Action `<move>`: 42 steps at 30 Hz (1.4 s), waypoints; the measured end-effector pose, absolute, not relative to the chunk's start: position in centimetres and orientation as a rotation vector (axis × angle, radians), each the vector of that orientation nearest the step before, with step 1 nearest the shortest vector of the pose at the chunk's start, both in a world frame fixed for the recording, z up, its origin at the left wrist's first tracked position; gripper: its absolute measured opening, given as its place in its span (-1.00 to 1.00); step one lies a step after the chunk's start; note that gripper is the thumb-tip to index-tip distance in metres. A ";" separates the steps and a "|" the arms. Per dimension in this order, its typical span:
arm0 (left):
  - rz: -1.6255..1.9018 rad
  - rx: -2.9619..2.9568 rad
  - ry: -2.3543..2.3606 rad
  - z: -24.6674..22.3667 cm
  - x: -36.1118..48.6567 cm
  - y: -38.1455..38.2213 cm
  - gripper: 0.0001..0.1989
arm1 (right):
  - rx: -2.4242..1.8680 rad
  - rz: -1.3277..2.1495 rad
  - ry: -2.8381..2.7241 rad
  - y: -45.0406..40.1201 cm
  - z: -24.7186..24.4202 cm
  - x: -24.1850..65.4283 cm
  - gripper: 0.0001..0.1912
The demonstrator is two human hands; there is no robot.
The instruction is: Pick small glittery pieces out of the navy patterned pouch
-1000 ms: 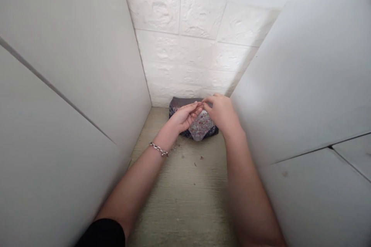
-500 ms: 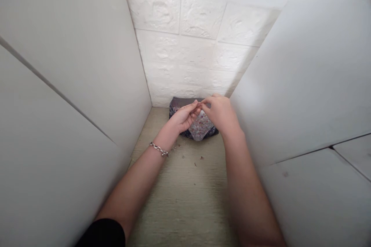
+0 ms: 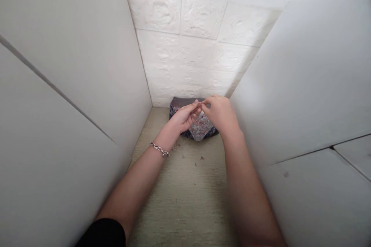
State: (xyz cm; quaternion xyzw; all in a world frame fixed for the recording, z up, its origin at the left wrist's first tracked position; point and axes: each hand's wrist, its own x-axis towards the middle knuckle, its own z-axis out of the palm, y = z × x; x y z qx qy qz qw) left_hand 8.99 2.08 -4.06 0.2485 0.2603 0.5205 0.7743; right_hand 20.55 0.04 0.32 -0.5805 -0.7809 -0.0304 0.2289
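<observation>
My left hand (image 3: 188, 117), with a silver chain bracelet (image 3: 159, 149) at its wrist, is turned partly palm up, its thumb against the index finger and the other fingers curled. My right hand (image 3: 220, 111) comes in from the right, thumb and index pinched together at the left fingertips. Whatever lies between the fingers is too small to make out. Directly below both hands sits a dark patterned container (image 3: 175, 105). A clear bag (image 3: 199, 128) of tiny multicoloured bits hangs over its front side; my hands hide part of it.
Small crumbs (image 3: 202, 158) are scattered on the pale wood-grain floor (image 3: 185, 200). Light grey panels stand close by, a left panel (image 3: 72, 46) and a right panel (image 3: 307, 77). A white brick-textured wall (image 3: 191, 54) closes off the far end.
Almost nothing differs. Both hands keep their pinched pose over the container, and the view has shifted only very slightly.
</observation>
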 end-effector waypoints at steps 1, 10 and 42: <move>1.125 0.543 0.559 -4.1 9.0 2.1 -0.86 | -1.599 -0.084 -2.150 0.0 0.3 20.5 -0.73; 1.120 0.594 0.541 -4.5 8.9 2.3 -0.86 | -1.623 -0.102 -2.160 0.0 0.4 20.3 -0.71; 1.117 0.604 0.568 -4.6 8.9 2.4 -0.89 | -1.616 -0.131 -2.161 0.1 0.3 20.3 -0.73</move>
